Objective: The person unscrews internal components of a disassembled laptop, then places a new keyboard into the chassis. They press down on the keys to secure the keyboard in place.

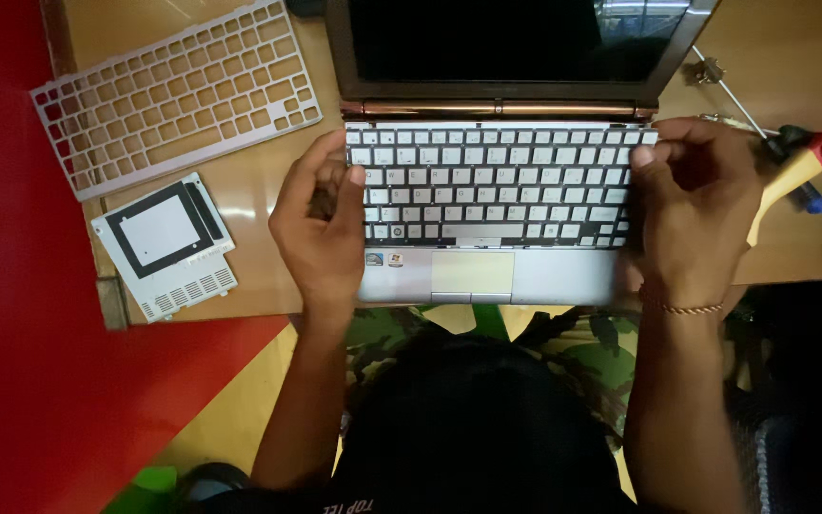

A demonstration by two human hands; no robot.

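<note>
While gripping keyboard [497, 181] at both side edges, left hand [321, 224] and right hand [692, 205] fingers [641, 164] clenched, seated on laptop [487, 271]: risk of flexing panel, likely from uneven lift.

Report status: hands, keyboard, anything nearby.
Left hand and right hand grip opposite ends of the laptop keyboard. Keyboard bezel frame and cover panel lie left; screwdrivers right.
</note>
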